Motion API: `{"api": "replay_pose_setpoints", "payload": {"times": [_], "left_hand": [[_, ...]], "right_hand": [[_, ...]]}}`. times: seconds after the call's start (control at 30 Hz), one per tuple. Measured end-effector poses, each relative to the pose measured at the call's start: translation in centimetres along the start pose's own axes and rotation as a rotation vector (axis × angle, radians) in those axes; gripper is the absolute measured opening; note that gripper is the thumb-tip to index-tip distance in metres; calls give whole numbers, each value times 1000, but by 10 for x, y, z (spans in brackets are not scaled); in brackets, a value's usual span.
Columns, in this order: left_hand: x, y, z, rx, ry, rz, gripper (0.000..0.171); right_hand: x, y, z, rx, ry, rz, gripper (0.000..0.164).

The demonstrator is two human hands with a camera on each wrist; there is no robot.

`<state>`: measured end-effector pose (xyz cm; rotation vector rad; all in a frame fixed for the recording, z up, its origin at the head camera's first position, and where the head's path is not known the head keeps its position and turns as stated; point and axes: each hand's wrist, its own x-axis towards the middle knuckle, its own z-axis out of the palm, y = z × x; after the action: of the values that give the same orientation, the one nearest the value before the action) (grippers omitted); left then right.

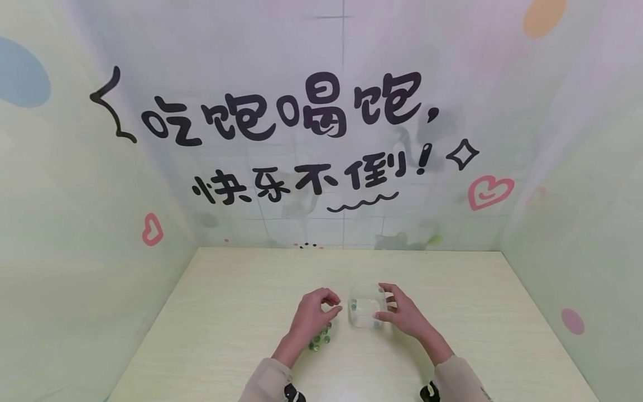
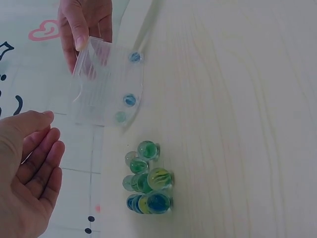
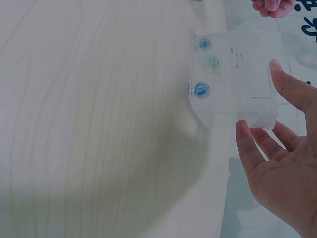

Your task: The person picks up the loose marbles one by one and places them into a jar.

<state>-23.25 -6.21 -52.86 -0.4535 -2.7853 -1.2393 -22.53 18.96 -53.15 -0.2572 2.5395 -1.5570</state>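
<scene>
A clear plastic box (image 1: 366, 310) stands on the table, with a few glass marbles (image 3: 201, 89), blue and green, lying on its bottom. My right hand (image 1: 408, 317) holds the box at its right side, thumb and fingers spread around the wall. To the left of the box, my left hand (image 1: 310, 314) hovers with loosely bent fingers; in the left wrist view nothing shows in its palm. Beneath and beside that hand, several green, blue and yellowish marbles (image 2: 158, 178) sit in a tight cluster on the table, partly hidden by the hand in the head view.
The pale wood-grain table (image 1: 226, 312) is enclosed at the back and sides by printed panels. Large dark lettering (image 1: 321, 111) and small pink hearts decorate the back panel (image 1: 281, 223). A dark wrist strap (image 1: 293, 393) shows at the left sleeve.
</scene>
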Motion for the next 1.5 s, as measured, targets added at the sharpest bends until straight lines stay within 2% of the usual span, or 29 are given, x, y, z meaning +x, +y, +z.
{"api": "replay_pose_setpoints", "payload": {"times": [0.4,0.7,1.1,1.5], "left_hand": [[-4,-14,-10,19,27,-17,7],[-8,-21,-14,29,16,-61,7],[-11,-34,-14,24,0,-84,7],[-14,-44,-10,17,-43,-79,10]], "right_hand": [[-2,-4,0,5,1,10,71],[-1,-3,0,18,0,1,72],[0,-2,0,9,-7,-5,69],[0,-2,0,3,-4,5,69]]}}
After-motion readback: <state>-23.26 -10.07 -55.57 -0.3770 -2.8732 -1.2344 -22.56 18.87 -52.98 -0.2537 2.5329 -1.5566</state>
